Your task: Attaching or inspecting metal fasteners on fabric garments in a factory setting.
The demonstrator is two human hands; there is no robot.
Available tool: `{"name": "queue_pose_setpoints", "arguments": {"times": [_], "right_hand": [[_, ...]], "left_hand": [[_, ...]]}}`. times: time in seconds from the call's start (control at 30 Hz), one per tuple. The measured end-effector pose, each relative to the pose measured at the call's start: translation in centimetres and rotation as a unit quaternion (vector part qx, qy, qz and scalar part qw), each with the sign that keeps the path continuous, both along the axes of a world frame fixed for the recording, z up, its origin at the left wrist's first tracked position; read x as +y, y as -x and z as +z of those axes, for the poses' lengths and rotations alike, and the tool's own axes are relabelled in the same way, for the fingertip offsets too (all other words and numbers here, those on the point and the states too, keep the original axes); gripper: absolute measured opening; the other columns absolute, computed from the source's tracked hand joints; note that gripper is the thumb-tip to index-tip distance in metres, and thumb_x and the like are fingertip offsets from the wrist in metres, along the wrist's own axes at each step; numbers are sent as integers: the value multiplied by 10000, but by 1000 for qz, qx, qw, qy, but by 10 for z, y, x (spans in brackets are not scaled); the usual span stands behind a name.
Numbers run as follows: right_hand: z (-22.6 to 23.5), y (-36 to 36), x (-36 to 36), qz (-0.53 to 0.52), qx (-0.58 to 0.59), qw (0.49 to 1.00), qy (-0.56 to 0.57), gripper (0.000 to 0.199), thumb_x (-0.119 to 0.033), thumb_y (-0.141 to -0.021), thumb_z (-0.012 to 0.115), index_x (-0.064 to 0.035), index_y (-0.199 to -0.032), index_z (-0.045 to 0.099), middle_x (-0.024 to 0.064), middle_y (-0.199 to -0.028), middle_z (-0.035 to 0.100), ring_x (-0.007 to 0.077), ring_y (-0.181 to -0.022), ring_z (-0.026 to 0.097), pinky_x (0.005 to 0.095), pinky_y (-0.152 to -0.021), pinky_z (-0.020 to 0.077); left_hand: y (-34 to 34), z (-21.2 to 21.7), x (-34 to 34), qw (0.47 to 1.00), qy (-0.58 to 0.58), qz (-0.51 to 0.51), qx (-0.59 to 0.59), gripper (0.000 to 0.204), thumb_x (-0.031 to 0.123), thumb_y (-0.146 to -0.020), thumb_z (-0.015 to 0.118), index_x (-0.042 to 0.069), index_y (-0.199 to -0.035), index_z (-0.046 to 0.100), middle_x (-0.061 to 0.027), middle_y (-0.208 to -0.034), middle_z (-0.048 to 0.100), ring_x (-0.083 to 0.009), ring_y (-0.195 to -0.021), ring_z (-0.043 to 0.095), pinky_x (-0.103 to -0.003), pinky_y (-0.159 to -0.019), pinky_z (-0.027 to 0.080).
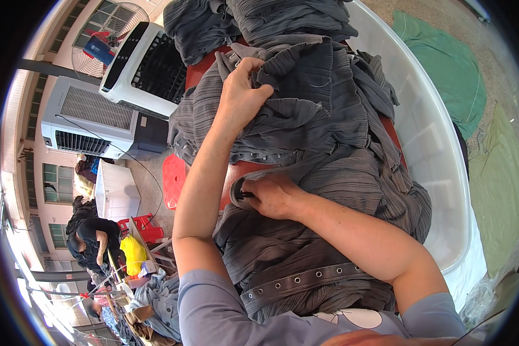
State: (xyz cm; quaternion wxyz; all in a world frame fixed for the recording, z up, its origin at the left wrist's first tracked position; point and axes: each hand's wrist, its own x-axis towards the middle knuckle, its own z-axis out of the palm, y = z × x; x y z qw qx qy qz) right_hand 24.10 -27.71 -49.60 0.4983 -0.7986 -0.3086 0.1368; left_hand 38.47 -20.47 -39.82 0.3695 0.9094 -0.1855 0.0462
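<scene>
A dark grey, crinkled garment (305,127) lies spread over the pile in front of me. At its far left part my left hand (243,92) is closed, pinching a folded edge between thumb and fingers. Nearer to me, my right hand (274,196) is closed beside a curled grey fabric edge (235,190). A small dark object (247,195) shows at its fingertips, mostly hidden, and I cannot tell its kind. Below my right forearm lies a grey band with metal eyelets (297,281), on more crinkled grey cloth.
Folded grey garments (288,23) are stacked at the far end of the red surface (233,173). A white plastic tub (432,144) runs along the right. Left stand air coolers (150,69), a fan (101,49) and a red stool (173,181). Another person (89,233) bends farther left.
</scene>
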Motion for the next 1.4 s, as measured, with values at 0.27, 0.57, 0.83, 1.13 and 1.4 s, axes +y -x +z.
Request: {"name": "queue_pose_setpoints", "arguments": {"times": [0.27,0.57,0.83,1.13,1.4], "right_hand": [[3,-1,-1,0,-3,1000,-16,222,-231,-886,598,-90,-1052,640,184,-964,693,391,-951,655,490,-835,505],[3,0,-2,-1,7,1000,-20,219,-219,-880,594,-90,-1050,646,191,-967,695,395,-956,654,491,-836,506],[-1,-1,1,-2,-6,1000,-30,246,-233,-882,583,-74,-1058,647,217,-991,693,402,-982,651,498,-855,507],[-6,1,4,-16,-8,1000,-23,196,-202,-872,616,-60,-1007,617,177,-956,679,396,-950,646,498,-818,502],[-2,0,3,-8,9,1000,9,182,-215,-889,623,-72,-999,603,172,-949,678,390,-942,647,504,-808,501]], "left_hand": [[-6,1,11,942,267,-72,191,447,-133,-801,538,-56,-1241,529,-124,-1073,671,-153,-911,666,-245,-819,547],[-9,-2,12,896,373,-33,238,315,-87,-856,486,-90,-1142,618,-133,-1033,689,-168,-895,688,-267,-795,571],[-18,0,22,861,422,-65,275,304,-46,-844,527,-82,-1131,621,-122,-1009,685,-170,-864,678,-261,-790,556],[1,12,-7,965,185,63,173,239,118,-830,690,-63,-985,709,-67,-823,703,-131,-733,647,-255,-690,507],[4,23,5,983,-135,115,-43,186,92,-844,676,-34,-976,711,-99,-855,707,-138,-773,653,-287,-701,509]]}}
